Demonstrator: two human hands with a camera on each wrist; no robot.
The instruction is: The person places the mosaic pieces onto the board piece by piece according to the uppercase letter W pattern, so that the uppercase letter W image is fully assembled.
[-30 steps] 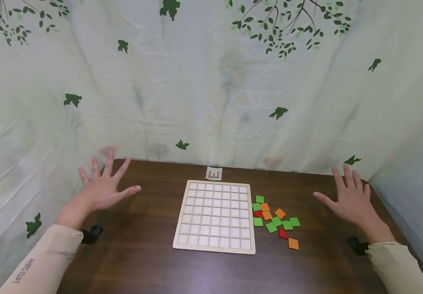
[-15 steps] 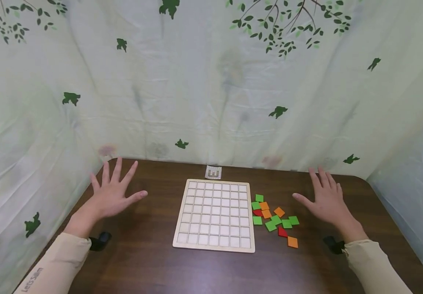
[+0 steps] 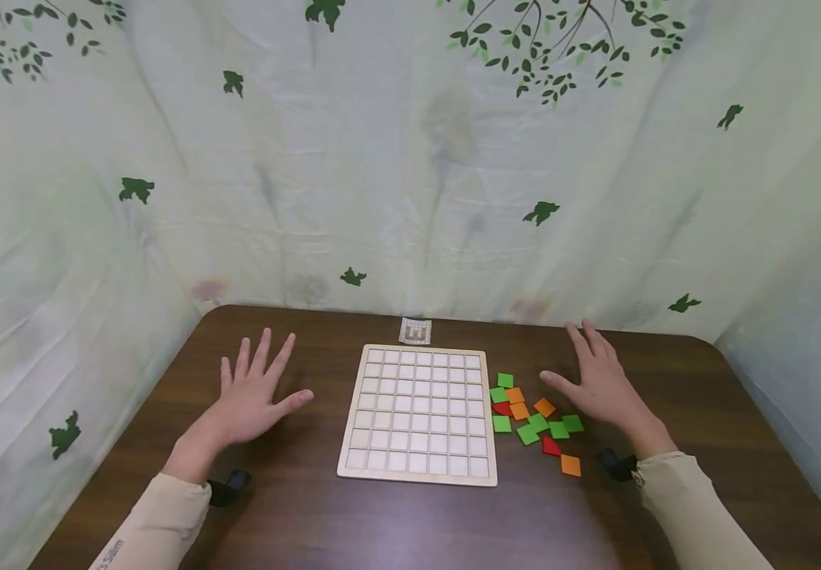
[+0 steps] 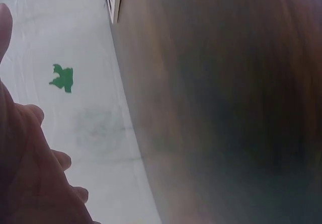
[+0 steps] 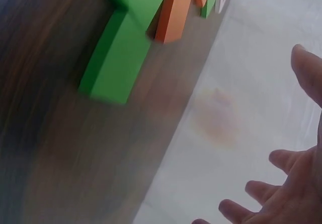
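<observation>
None of the tiles lay in the pale square wooden board with white grid cells (image 3: 420, 403) before you; every cell was bare, so the work with these pieces seemed to stand at its very start, with all of it left. The small square green tiles (image 3: 537, 422), small square orange tiles (image 3: 570, 465) and small red tiles (image 3: 550, 446) lay loose on the dark brown wooden table (image 3: 410, 526), from three to four o'clock of the board, some overlapping. A small white printed card (image 3: 415, 331) lay at twelve o'clock, just beyond the board.

Your left hand (image 3: 248, 402) was at nine o'clock of the board, fingers spread towards one, thumb towards two, gripping nothing. Your right hand (image 3: 598, 382) was at two o'clock, near the tiles but apart from them, fingers extended towards eleven, thumb held away towards ten, likewise holding nothing. Both appeared raised above the table.
</observation>
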